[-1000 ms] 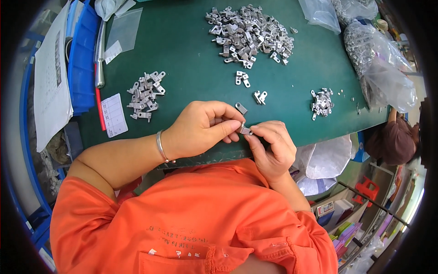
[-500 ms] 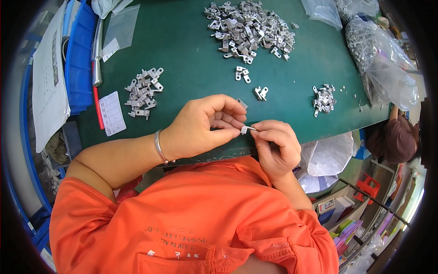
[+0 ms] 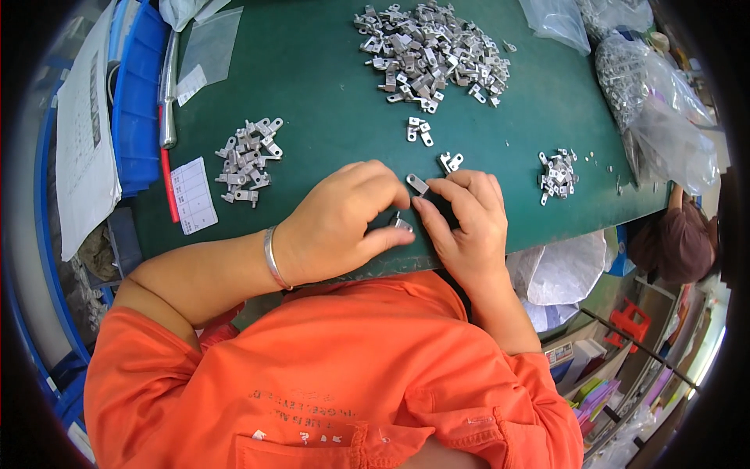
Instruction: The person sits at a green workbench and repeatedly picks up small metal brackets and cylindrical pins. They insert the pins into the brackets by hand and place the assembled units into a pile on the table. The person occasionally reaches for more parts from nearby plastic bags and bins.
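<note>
Treat small metal bracket (image 3: 401, 223) inside curled left hand (image 3: 336, 223), can't tell if gripped, as likely light, rigid, slick, best pinched across flat sides, likewise metal block (image 3: 417, 184) on green table (image 3: 328, 102) just beside right hand (image 3: 470, 220), angled inward with thumb and index parted, grasping nothing

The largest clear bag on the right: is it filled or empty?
Not empty: small metal pieces show through the bag; how full, I cannot tell.

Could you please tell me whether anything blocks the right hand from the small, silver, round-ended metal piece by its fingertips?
Nothing visible does: the bare right hand is immediately beside the small, silver, round-ended metal piece on the green, flat tabletop.
</note>
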### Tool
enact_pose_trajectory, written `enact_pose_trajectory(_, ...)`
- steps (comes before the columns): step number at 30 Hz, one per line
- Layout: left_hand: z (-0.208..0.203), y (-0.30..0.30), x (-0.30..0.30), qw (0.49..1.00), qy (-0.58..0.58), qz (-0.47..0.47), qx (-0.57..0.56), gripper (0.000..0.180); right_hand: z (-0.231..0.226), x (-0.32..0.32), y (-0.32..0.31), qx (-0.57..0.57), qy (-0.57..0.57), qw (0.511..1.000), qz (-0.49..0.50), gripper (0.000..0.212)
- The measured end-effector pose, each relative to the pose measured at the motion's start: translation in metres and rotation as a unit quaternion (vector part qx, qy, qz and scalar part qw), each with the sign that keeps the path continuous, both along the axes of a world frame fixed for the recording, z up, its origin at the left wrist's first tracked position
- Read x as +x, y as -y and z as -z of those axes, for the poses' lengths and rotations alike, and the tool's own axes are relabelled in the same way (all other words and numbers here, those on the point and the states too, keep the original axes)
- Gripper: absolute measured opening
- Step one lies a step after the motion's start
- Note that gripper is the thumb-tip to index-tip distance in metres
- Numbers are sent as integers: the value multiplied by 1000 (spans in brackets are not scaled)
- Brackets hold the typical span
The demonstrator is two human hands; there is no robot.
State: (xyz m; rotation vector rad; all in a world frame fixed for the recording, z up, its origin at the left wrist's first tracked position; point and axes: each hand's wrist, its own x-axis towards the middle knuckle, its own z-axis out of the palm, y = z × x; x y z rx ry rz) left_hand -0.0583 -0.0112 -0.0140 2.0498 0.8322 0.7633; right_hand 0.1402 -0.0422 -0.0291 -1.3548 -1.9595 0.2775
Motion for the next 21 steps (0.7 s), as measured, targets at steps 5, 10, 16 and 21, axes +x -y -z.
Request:
enact_pose_trajectory(5,-2,-1,1,960,115,-59,-249,20,-6,3,7,-15,-79,997,-21,25)
enact_pose_trajectory(10,-1,-2,1,907,179,-15,-382,12,-4,0,8,14,-129,990,-51,26)
enact_pose_trajectory(16,5,0,0,925,188,12,-329,12,-5,-1,10,46,-154,983,-85,23)
enact_pose_trajectory(21,0,-2,3,972,136,11,-191,11,-5,2,7,102,-100,980,-136,21)
